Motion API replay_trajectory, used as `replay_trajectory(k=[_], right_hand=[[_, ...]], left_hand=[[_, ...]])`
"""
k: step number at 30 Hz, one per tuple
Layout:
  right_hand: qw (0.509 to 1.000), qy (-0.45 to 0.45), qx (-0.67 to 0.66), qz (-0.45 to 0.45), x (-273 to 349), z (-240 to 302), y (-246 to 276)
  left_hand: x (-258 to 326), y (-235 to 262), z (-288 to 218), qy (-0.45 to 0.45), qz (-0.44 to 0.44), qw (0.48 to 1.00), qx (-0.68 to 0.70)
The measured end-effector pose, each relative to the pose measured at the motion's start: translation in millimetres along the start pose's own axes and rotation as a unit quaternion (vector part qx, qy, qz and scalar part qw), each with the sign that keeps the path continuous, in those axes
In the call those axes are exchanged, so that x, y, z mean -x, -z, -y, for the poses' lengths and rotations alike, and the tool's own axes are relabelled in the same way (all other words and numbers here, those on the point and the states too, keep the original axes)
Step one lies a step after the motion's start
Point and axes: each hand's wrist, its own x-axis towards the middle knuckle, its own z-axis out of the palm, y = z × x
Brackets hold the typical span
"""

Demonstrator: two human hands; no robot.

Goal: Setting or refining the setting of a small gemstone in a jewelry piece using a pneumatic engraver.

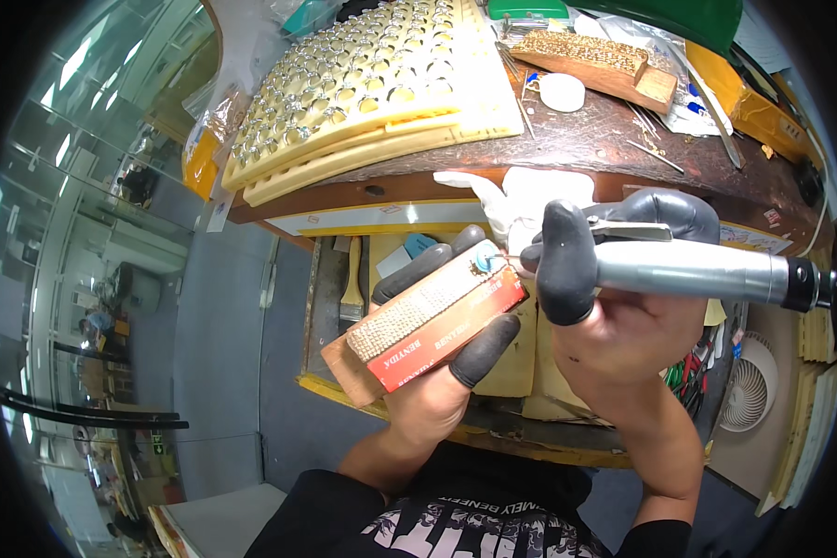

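Wooden, with a red side, the block [428, 325] is in the left hand [428, 400], in front of the person's chest and below the front edge of the table [595, 139]. This hand pinches it across its width: the covered thumb lies on the near side and the covered fingers on the far side. The long axis of the block goes slanting, from the lower left up to the upper right, and on its top face run gold rows [391, 330]. At its upper right end sits a blue piece [483, 259], and this end is the nearer one to the right hand [614, 339]. The right hand is folded around a silver handpiece [688, 268], with the black covered fingers gripping near its front. The handpiece lies almost level, its back to the right and its thin tip to the left, toward the blue piece; whether the tip touches it, I cannot tell. Just behind the tip is a white cover [544, 191] at the table edge. On the table, farther away, a pale tray [488, 88] with many rings stands to the left, and another block [656, 88] with gold pieces lies to the right
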Motion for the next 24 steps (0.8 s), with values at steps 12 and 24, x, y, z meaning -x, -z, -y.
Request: replay_trajectory(k=[12, 24], right_hand=[[0.993, -0.109, -0.038, -0.008, 3.5, 6.4, 1.5], [0.999, 0.012, 0.042, -0.015, 0.1, -0.4, 6.7]], left_hand=[[-1.3, 0.0, -0.5, -0.013, 0.013, 1.000, -0.012], [-1.9, 0.1, 4.1, -0.016, 0.019, 0.999, 0.048]])
